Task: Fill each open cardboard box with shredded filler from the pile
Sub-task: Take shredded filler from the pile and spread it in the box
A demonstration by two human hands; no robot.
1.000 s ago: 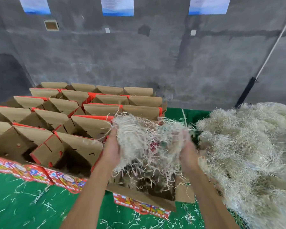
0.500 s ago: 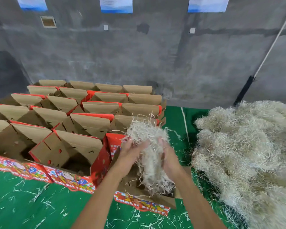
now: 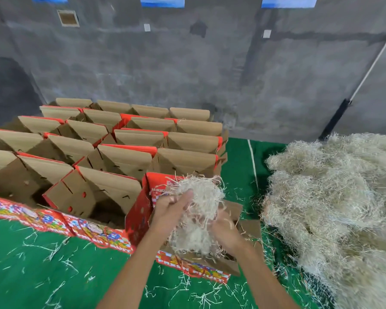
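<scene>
Filler clump (image 3: 201, 210) held upright, long axis 12-to-6, over open box (image 3: 234, 210); clamped between left hand (image 3: 172, 210) and right hand (image 3: 223, 230), fingers curled.

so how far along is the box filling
Early, it seems. In hand: both hands, left and right, hold a clump of filler over the nearest box. No box visibly looks finished; the neighbour seems unfilled, the rows behind hide their insides. The pile remains large.
</scene>
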